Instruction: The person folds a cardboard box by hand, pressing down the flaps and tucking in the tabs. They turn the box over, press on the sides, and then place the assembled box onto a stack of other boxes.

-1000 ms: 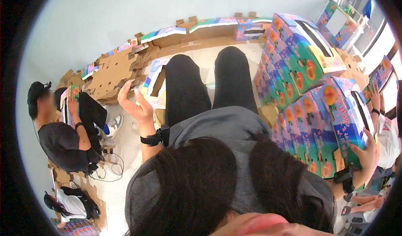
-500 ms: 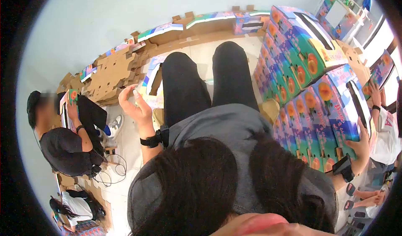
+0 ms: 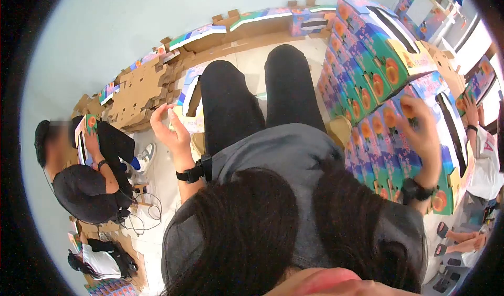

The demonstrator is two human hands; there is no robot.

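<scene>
My left hand (image 3: 172,130) is raised beside my left thigh, fingers loosely curled and apart, with nothing in it. Just beyond it a printed carton (image 3: 185,105) with a dark slot in its top stands on the floor, partly behind my leg. On the other side, my right hand (image 3: 421,129) hovers over the nearer row of upright peach-printed cartons (image 3: 377,138). Its fingers are bent and apart, and I see nothing held. The outermost carton (image 3: 445,183) of that row stands right behind my right forearm.
Another row of peach cartons (image 3: 362,54) rises beyond the near one. Flattened brown cardboard (image 3: 139,94) lies along the wall. A person in black (image 3: 84,188) sits at left holding a carton; a person in white (image 3: 485,164) handles one at far right. A cable (image 3: 152,212) trails on the floor.
My right hand has left the side of the outermost carton and moved inward and up across the row. The left hand stays almost where it was.
</scene>
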